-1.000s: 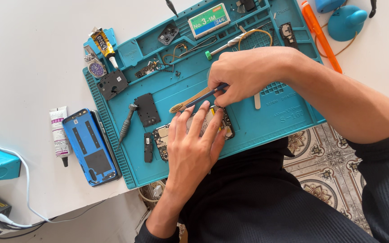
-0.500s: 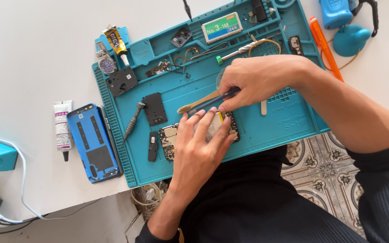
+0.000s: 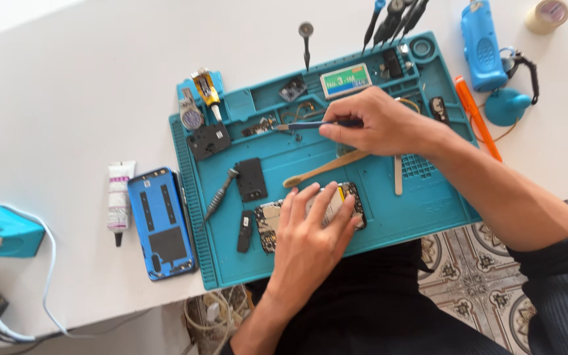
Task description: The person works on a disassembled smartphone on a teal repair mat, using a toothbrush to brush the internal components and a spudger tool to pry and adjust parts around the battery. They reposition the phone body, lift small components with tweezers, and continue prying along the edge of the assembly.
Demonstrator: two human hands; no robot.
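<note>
A white table (image 3: pixel 67 98) carries a teal work mat (image 3: pixel 428 210) under both hands, with patterned floor tiles showing past the near edge. The left hand (image 3: pixel 310 240) lies flat, fingers spread, pressing an opened phone body (image 3: pixel 271 223) onto the mat. The right hand (image 3: pixel 379 121) is pinched shut on a thin blue-handled tool (image 3: pixel 304 125), whose tip points left toward small parts in the mat's upper trays. Between the two hands one tan toothbrush-like brush (image 3: pixel 327 167) lies slantwise, and just below the right wrist rests one pale flat pry stick (image 3: pixel 398 174). Left of the left hand sit two dark plates, the larger (image 3: pixel 251 179) above the smaller (image 3: pixel 245 230), and one grey screwdriver (image 3: pixel 218 196). Farther left, off the mat, lie one blue phone back cover (image 3: pixel 162 223) and one white tube (image 3: pixel 119 197). Beyond the right hand stand one small labelled box (image 3: pixel 346 80), one orange pen (image 3: pixel 478 118) and one blue device (image 3: pixel 484 43). A second ago the right hand worked its tool right at the left fingertips over the phone; now it has lifted away to the mat's upper part, while the left hand has stayed put.
</note>
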